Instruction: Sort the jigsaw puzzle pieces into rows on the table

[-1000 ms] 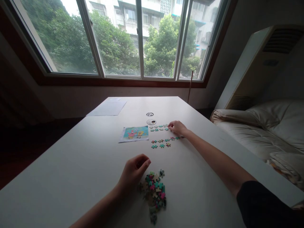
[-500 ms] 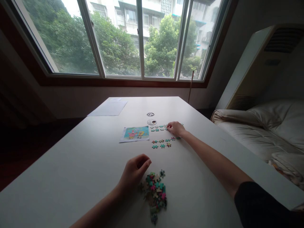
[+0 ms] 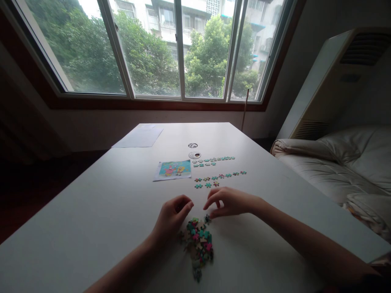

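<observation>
A heap of jigsaw pieces (image 3: 199, 240) lies on the white table near me, in turquoise, pink, beige and dark colours. Just beyond the heap's upper left side rests my left hand (image 3: 172, 213), its fingers curled in; whatever they may hold is hidden. Over the heap's far right edge hovers my right hand (image 3: 227, 202), thumb and fingers apart with nothing visible between them. Its thumb tip is close to a dark jigsaw piece (image 3: 207, 218) at the top of the heap. Farther off, jigsaw pieces lie in a near group of rows (image 3: 214, 178) and a far group of rows (image 3: 210, 160).
A small cartoon picture sheet (image 3: 173, 169) lies left of the rows. Two round cable holes (image 3: 194, 155) sit in the table (image 3: 122, 211) behind it. Papers (image 3: 139, 136) lie at the far left corner. A pale sofa (image 3: 332, 162) stands to the right.
My right hand has come back from the far rows to the heap, and its fingers have spread. A piece now lies at the far row where it was. My left hand has barely moved.
</observation>
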Demonstrator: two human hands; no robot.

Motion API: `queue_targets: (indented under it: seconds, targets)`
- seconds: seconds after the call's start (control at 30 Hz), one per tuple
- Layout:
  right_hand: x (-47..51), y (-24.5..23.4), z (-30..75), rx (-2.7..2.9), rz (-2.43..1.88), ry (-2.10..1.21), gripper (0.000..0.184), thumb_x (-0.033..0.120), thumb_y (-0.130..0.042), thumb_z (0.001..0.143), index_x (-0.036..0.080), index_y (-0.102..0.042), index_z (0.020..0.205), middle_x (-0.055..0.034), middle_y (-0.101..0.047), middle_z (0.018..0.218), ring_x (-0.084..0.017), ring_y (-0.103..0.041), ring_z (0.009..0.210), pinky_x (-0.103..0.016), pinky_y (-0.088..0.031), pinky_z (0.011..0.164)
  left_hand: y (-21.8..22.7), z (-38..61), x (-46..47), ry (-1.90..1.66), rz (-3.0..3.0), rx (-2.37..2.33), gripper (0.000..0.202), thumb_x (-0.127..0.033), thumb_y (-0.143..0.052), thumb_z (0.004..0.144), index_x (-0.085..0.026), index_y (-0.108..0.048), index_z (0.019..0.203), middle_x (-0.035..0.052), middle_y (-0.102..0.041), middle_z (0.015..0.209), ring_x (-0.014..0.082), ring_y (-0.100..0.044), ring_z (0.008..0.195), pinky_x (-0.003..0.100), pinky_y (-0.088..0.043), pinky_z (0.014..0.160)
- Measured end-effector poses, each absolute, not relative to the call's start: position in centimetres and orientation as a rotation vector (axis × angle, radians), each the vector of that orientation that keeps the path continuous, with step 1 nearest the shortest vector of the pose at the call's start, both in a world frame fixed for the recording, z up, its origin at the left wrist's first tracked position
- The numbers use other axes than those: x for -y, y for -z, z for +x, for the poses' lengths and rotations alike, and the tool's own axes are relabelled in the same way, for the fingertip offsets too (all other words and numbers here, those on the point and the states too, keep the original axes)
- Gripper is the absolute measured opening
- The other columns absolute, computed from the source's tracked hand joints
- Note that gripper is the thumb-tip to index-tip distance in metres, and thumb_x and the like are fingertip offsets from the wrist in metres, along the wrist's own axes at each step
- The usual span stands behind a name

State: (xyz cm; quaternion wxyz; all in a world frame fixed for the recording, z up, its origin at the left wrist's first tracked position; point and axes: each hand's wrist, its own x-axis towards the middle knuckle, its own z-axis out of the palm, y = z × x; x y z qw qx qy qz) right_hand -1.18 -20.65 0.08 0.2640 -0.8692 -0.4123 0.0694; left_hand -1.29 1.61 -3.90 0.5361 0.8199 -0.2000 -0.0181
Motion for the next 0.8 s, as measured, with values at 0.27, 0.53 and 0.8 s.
queue_targets:
  seconds: [0.27,0.53,0.8]
  targets:
    - [20.3,2.0,-3.2,0.936,-2.418,-0.038,0.021,0.032,-0.064,0.073,0.024,-0.065,0.093,-0.0007,-0.055,0.084,-0.01,-0.052,0.07,-0.019,-0.041,0.065,3.7,-1.3,-1.8,-0.009,1.991,0.498,0.022,-0.033,-0.05,0.078,-0.014,-0.056,0.067,-0.003,-0.046,0.056,0.0104,-0.042,0.054,0.02,-0.034,0.051]
    - [20.2,2.6,-2.8,0.869,-2.344,-0.038,0.018,0.018,-0.053,0.081,0.021,-0.064,0.095,-0.0034,-0.056,0.088,-0.011,-0.054,0.074,-0.02,-0.043,0.068,3.5,-1.6,-1.7,0.001,2.013,0.511,0.023,-0.033,-0.05,0.078,-0.014,-0.056,0.068,-0.003,-0.046,0.056,0.0102,-0.041,0.054,0.019,-0.034,0.05]
    - [20.2,2.5,-3.1,0.79,-2.379,0.076,0.026,0.027,-0.065,0.071,0.017,-0.063,0.095,-0.0052,-0.057,0.088,-0.013,-0.054,0.075,-0.024,-0.043,0.069,3.3,-1.7,-1.8,-0.037,2.194,0.6,0.021,-0.03,-0.047,0.079,-0.015,-0.058,0.068,-0.0031,-0.049,0.055,0.01,-0.041,0.052,0.02,-0.034,0.051]
